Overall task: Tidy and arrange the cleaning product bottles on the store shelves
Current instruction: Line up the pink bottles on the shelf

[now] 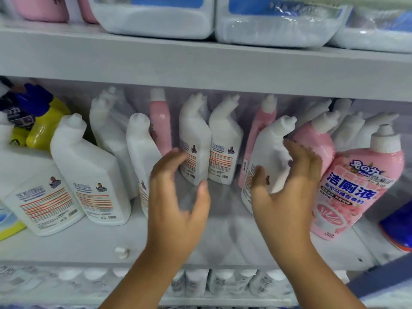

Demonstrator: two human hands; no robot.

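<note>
On the middle shelf (66, 244) stand several white angled-neck bottles and pink bottles, many leaning. My right hand (287, 192) holds a tilted white bottle (269, 150), thumb on its front label and fingers round its right side. To its right leans a large pink bottle (356, 188) with a white cap. My left hand (178, 197) hovers with fingers and thumb curved apart and nothing between them. Its fingertips are beside another white bottle (140, 152) and in front of a pair of upright white bottles (196, 139).
Two big white bottles (89, 175) lean at the left front, with yellow bottles (44, 128) behind. Large white jugs (156, 16) sit on the upper shelf. A lower shelf holds rows of white caps (223, 279). A blue-and-orange container (399, 228) is at the right edge.
</note>
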